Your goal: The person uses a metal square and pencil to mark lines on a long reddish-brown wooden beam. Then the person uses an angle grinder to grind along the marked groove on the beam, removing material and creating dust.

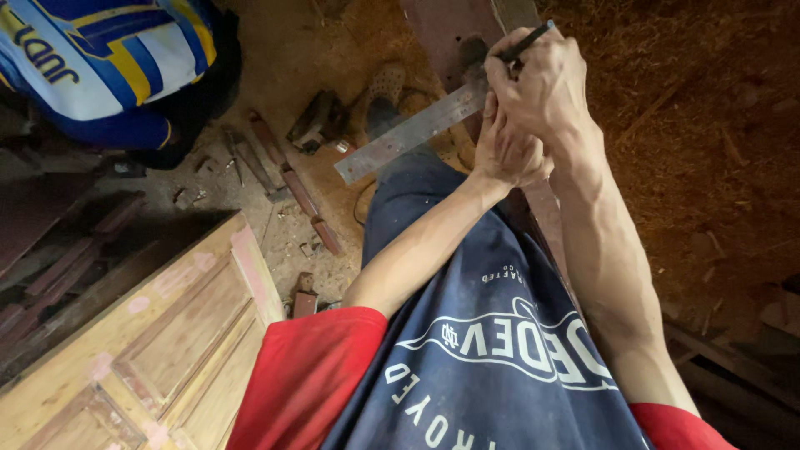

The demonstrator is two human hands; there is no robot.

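We look straight down our own chest, over a navy shirt with red sleeves, to where both hands meet above a long reddish wooden plank [442, 33] that runs away from us across the sawdust-covered floor [692, 125]. Our right hand [542, 83] is clenched around a dark pencil [527, 42], its tip pointing down toward the plank and its far end sticking up past the knuckles. Our left hand [508, 154] sits just below and against the right one, fingers curled, pressing down on the near end of a metal ruler [408, 133]. The ruler lies flat and slanted across the plank, its free end reaching out to the left over the floor. The hands hide the spot where the pencil tip meets the wood, so we cannot tell whether it touches.

To the left, well apart from the hands, short offcuts of reddish wood [296, 187] lie scattered on the floor. A pale panelled door [167, 342] lies flat in the lower left. At the upper left, another person in a blue, white and yellow shirt [108, 58] crouches.
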